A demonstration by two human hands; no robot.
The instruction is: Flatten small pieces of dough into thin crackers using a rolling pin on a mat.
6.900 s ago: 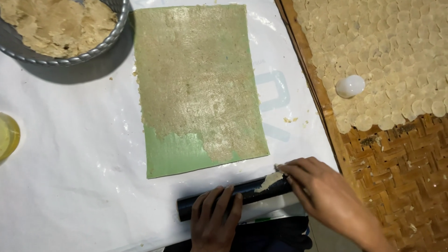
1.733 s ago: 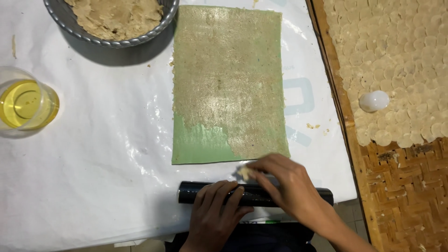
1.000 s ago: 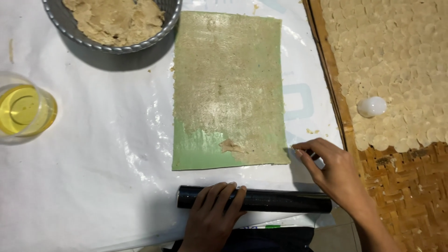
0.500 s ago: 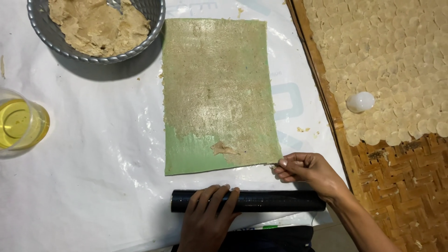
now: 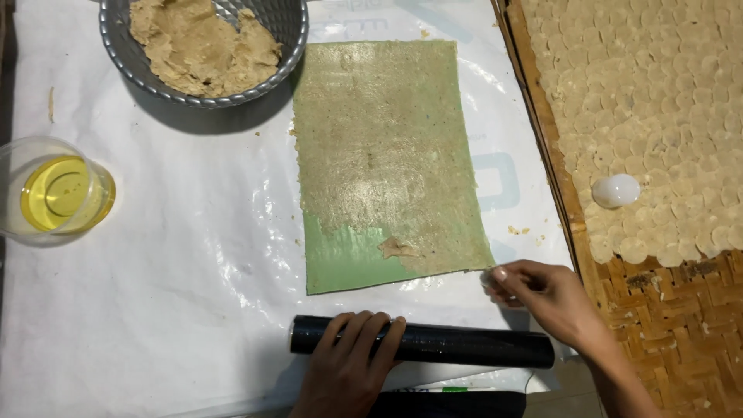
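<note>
At the left edge of the bench (image 5: 155, 310), covered in white plastic sheet, sits a clear cup of yellow oil (image 5: 56, 193), untouched. Up at the far edge, the grey metal bowl of tan dough (image 5: 203, 48) stands just beside the far left corner of the green sheet (image 5: 391, 162). That sheet lies flat mid-bench, coated with thin rolled dough over most of its face; only the near left corner shows bare green, and a small lump of dough (image 5: 398, 248) sits right at the border of the bare patch. That lump is new: a couple of seconds back the right hand was down at the roller holding it, and now it is set on the sheet.

Near edge now: the left hand (image 5: 348, 371) rests flat on the black roller (image 5: 422, 345), fingers spread over it, not curled round, grip loose. The roller lies crosswise, just short of the sheet's near edge, where it has stayed.

The right hand (image 5: 546, 294) has moved off the roller to the sheet's near right corner, fingertips pinched together on what looks like the plastic edge there.

Far right, the woven bamboo tray (image 5: 658, 325) carries rows of pale dough discs, with a small white round cutter (image 5: 616, 190) lying on them.
</note>
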